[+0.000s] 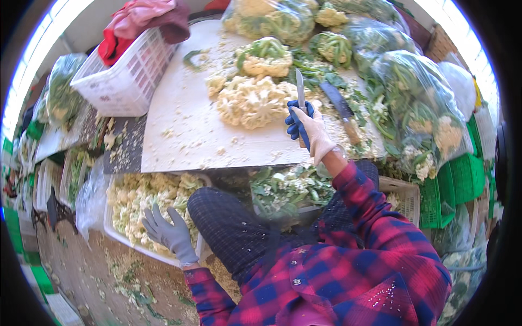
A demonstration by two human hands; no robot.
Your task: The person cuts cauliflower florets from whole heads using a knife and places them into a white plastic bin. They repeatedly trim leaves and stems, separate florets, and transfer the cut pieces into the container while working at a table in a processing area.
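My right hand [306,128], in a white glove with blue-coated fingers, grips a small knife [300,87] with its blade pointing away from me over the white board [183,134]. Just left of it lies a pile of cut cauliflower florets [257,102], with a leafy cauliflower head [267,57] behind. A broad-bladed knife [337,100] with a wooden handle rests among trimmings to the right. My left hand [171,234], gloved in grey, is spread with fingers apart above a white crate [138,248] full of florets; whether it touches them I cannot tell.
A white plastic basket [122,87] holding red and pink cloth stands at the board's left. Clear bags of cauliflower [420,102] crowd the right and back. Below the board, between my knees, sits a container of leaf trimmings [291,189]. Green crates [465,179] stand at far right.
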